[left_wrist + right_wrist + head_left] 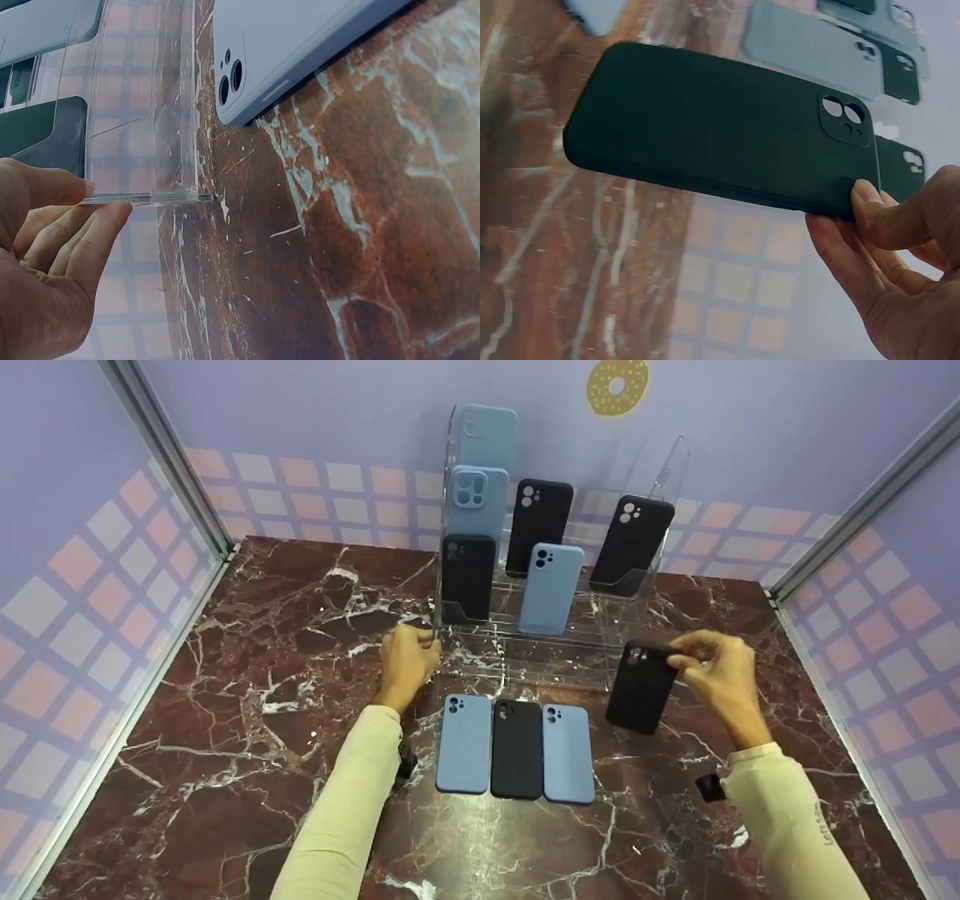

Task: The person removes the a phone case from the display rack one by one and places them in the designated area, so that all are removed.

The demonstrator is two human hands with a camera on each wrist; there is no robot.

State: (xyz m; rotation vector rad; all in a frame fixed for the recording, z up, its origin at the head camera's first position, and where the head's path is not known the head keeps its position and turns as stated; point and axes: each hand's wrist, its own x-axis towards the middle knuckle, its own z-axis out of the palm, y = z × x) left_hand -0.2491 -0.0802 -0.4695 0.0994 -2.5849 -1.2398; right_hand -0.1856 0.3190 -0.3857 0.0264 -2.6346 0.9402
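My right hand [721, 669] pinches a black phone case [640, 688] by its upper right corner, between thumb and fingers. The case is tilted, with its camera cutout at the top, and hangs in front of the stand's right side. My left hand [409, 661] pinches the side edge of a clear display stand [142, 198] near its lower left corner. On the stand lean several cases, among them a light blue case [551, 589] and a black case [632, 545]. In front of it a blue case [463, 745], a black case [517, 750] and another blue case [568, 754] lie side by side.
The stand rises in tiers from the dark red marbled tabletop [285, 780]. Patterned panels [300, 405] enclose the back and both sides, with metal posts [169, 450] at the corners. At the stand's upper right, a clear holder [673, 465] shows no case.
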